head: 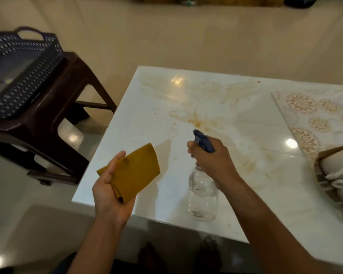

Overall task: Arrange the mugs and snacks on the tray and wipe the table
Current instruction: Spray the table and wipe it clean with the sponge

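The folded yellow cloth (136, 175) lies in the left hand (109, 189), thumb curled over its near edge; it looks soft, light and limp, best held bunched in the palm. To the right, the right hand (212, 158) has its grip wrapped round the blue trigger head (203, 141) of the clear spray bottle (203, 196); the bottle hangs below the grip above the stained worktop (216, 107), probably light but slippery if wet.

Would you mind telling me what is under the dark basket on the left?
The dark basket rests on a brown plastic stool. The basket covers most of the stool's seat, so anything between them cannot be seen.
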